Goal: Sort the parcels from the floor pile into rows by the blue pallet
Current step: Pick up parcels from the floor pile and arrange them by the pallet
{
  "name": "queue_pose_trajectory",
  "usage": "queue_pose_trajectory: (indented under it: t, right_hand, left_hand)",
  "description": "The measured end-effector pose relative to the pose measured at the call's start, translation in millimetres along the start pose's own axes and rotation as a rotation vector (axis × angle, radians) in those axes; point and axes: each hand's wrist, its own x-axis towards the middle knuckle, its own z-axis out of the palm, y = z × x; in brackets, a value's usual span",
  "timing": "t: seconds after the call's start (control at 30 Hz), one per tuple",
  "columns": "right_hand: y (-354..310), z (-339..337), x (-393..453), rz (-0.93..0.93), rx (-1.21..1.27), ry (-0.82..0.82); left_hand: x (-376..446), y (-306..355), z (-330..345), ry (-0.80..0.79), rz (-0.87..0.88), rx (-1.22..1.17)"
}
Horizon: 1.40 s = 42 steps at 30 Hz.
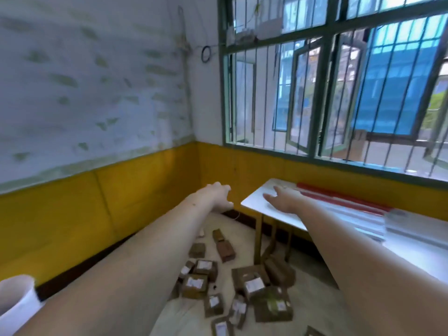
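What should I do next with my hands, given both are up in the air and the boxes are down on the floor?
Probably lower both hands toward the boxes. The left hand and right hand are stretched out at table height, open and holding nothing, while the boxes lie scattered below between your arms. No blue pallet shows here, so pick one up first, then look for it.

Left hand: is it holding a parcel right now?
No. The left hand is stretched out with nothing in it, while the parcels lie on the floor below.

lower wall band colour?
Yellow-ochre, the lower wall band beneath the pale upper wall; seen in the head view.
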Motion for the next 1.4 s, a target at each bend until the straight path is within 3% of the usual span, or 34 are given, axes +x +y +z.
queue_pose_trajectory:
  t: [0.23, 0.77, 0.97, 1.4]
  right_hand:
    - [-129.3, 33.3, 53.7, -0.059, -0.070, -0.031]
    - [-320.6, 83.0, 264.9, -0.276, 0.032, -0.075]
    - [-390.4, 136.6, 352.2, -0.283, 0.023, -0.098]
    - [-528.3, 241.3, 576.0, -0.101, 0.137, -0.070]
  left_hand:
    - [18.7, -144.9, -5.4, -0.049, -0.122, 0.020]
    - [161.1, -338.5, 41.7, -0.130, -0.310, -0.080]
    - [235.6, -424.6, 74.7, -0.157, -0.301, -0.105]
    - [452.0, -625.0, 152.9, -0.270, -0.171, -0.023]
